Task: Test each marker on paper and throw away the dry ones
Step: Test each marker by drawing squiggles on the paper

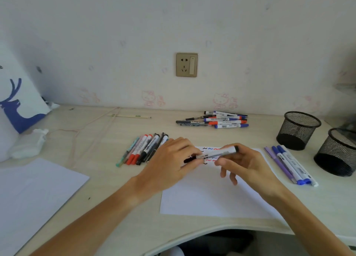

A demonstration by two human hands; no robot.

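Pale wooden bench [107,203] carries scribbled test paper [212,196]; above it, left hand [169,163] and right hand [248,165] both grip one black marker [213,155].

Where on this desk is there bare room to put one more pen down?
Bare desk lies between the left marker row and the back pile, and between the blank sheet and the test paper. The right is crowded: blue markers and two mesh cups.
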